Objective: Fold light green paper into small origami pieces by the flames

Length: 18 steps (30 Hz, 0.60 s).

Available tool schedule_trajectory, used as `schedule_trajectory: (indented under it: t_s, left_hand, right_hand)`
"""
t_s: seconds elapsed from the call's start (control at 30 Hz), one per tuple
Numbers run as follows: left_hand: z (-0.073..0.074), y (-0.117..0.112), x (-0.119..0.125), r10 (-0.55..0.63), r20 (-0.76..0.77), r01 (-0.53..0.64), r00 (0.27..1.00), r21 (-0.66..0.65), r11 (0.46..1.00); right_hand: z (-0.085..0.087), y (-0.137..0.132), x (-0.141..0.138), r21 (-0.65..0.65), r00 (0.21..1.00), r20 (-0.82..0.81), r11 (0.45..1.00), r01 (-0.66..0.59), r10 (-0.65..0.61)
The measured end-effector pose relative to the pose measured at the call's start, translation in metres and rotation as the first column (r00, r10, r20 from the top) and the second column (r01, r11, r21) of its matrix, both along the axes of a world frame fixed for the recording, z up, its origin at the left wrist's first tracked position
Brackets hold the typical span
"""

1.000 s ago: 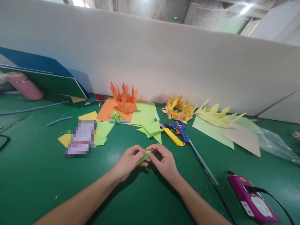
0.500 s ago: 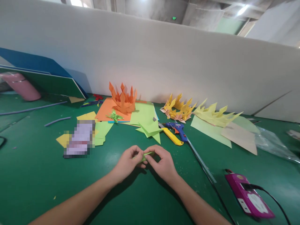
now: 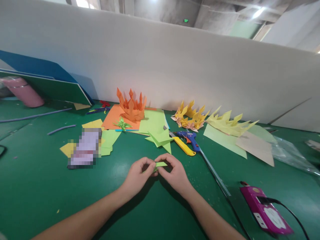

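Observation:
A small folded piece of light green paper (image 3: pixel 161 164) is held between my two hands, just above the green table. My left hand (image 3: pixel 139 172) pinches its left end between thumb and fingers. On the other side, the thumb and fingers of my right hand (image 3: pixel 174 172) close around the paper's right part; the fingers cover much of it. Beyond my hands lie several folded green paper pieces (image 3: pixel 160 138), a yellow utility knife (image 3: pixel 184 146) and a blue glue gun (image 3: pixel 192 138).
An orange paper crown (image 3: pixel 132 108) stands on coloured sheets; yellow crowns (image 3: pixel 191 115) sit to its right. A pixelated phone-like object (image 3: pixel 86 146) lies left on paper. A purple power strip (image 3: pixel 265 210) with a black cord is at right, a pink bottle (image 3: pixel 23 91) far left.
The green paper strip has turned so that more of its flat face shows between my fingers. My fingers have shifted slightly on it; everything else stays put.

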State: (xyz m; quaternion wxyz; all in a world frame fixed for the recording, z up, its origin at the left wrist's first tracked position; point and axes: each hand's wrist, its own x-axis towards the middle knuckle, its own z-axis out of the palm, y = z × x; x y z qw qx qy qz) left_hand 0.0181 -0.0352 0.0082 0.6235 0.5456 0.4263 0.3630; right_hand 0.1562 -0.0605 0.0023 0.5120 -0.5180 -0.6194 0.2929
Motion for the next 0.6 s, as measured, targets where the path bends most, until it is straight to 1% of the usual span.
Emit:
schedule_trajectory:
  t_s: [0.2, 0.27, 0.33, 0.4, 0.53, 0.6]
  left_hand:
    - [0.0004, 0.0009, -0.0009, -0.008, -0.101, 0.019, 0.995, 0.114, 0.993]
    - [-0.0002, 0.0021, -0.0013, -0.023, -0.102, 0.033, 0.995, 0.104, 0.994]
    - [-0.0008, 0.0036, -0.0013, -0.035, -0.078, 0.038, 0.996, 0.043, 0.998]
    - [-0.0006, 0.0048, -0.0009, -0.024, -0.033, 0.022, 0.999, -0.045, 0.999]
    - [0.0028, 0.0059, 0.0001, 0.059, 0.088, -0.037, 0.994, -0.235, 0.971]
    - [0.0048, 0.0061, 0.0003, 0.096, 0.126, -0.057, 0.987, -0.279, 0.958]
  right_hand:
    - [-0.0013, 0.0004, 0.0015, -0.024, 1.000, -0.020, 1.000, -0.011, 0.010]
    - [-0.0023, 0.0007, 0.0010, -0.050, 0.999, -0.049, 0.999, -0.011, 0.009]
    - [-0.0035, 0.0016, 0.0004, -0.069, 0.996, -0.087, 0.998, -0.008, 0.002]
    - [-0.0049, 0.0029, 0.0003, -0.075, 0.992, -0.124, 0.997, -0.009, 0.000]
    - [-0.0068, 0.0052, 0.0030, -0.089, 0.985, -0.175, 0.996, -0.011, -0.005]
    - [-0.0067, 0.0050, 0.0044, -0.107, 0.990, -0.141, 0.994, -0.001, -0.014]
